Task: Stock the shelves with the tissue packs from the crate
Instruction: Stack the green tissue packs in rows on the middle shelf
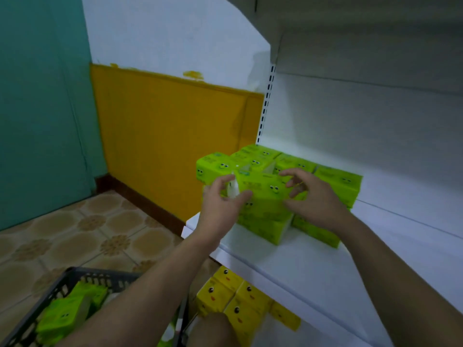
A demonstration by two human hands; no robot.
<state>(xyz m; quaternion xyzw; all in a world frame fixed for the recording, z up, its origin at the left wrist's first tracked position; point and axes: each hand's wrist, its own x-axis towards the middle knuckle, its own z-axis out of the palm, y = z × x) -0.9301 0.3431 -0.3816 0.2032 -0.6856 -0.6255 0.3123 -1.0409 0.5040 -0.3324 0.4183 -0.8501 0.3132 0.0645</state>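
Squaring a lime-green wrapped tissue pack (263, 194) atop the green stack (333, 181) by the white metal shelf's (288, 266) left front corner, left hand (220, 199) and right hand (310, 196) each clasp one end, apparently to set it level.

No text can be read; the print on the green tissue packs (333, 182) is too blurred.

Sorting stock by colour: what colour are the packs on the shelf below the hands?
The lower-shelf packs are yellow with small faces; head view.
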